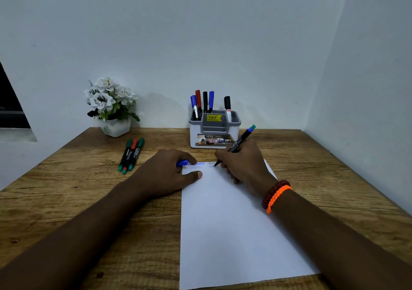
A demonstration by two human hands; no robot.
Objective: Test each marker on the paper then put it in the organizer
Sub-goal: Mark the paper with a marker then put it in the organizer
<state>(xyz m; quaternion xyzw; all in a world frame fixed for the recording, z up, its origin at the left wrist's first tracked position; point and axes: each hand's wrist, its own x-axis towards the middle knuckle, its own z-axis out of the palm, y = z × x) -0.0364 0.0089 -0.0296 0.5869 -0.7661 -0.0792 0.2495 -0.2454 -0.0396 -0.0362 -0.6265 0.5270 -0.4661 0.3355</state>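
A white sheet of paper (227, 222) lies on the wooden table, with zigzag test marks along its top edge. My right hand (243, 164) grips a black marker (239, 141) with a blue-green end, its tip touching the paper near the marks. My left hand (169, 171) rests on the paper's top left corner and holds a blue cap (182, 162) in its curled fingers, thumb flat on the sheet. The grey and white organizer (214, 133) stands behind the paper with several markers upright in it. Three markers (131, 154) lie side by side on the table at the left.
A white pot of artificial flowers (111, 106) stands at the back left against the wall. Walls close the table at the back and right. A dark window edge (11, 109) shows at far left. Bead bracelets (275, 195) circle my right wrist.
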